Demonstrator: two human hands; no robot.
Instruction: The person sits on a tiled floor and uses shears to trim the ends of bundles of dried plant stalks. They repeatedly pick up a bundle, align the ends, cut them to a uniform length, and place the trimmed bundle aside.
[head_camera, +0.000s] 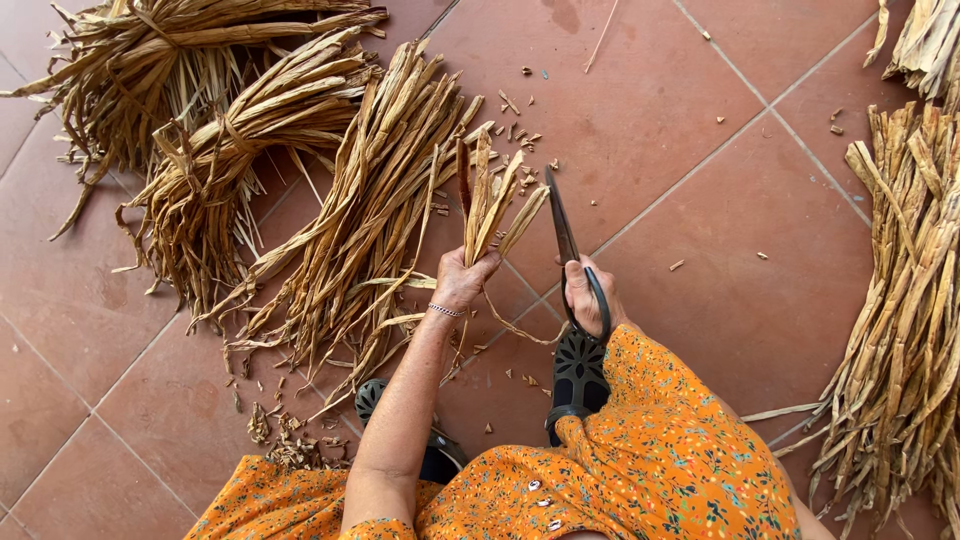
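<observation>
Dried leaf strips (490, 205) held upright for trimming, above a terracotta tile floor (700, 200).

Left hand (462, 280) is closed in a fist around the strip bases, fanning the tips upward and clear of the body. Right hand (585, 295) grips the handle loops of large dark scissors (565, 235), blades nearly together and pointing up just beside the strips. Tied bundles (230, 140) lie to the left, loose stock (900, 320) to the right, and offcuts (285, 440) sit near the sandals (578, 375).

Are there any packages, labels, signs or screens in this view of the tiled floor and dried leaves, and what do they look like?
None in view: no package, label, sign or screen.
The left hand grips a small bunch of dried tan leaf strips.
The right hand holds long dark metal scissors.
Tied bundles of dried tan leaves lie on the reddish-brown tiled floor.
</observation>
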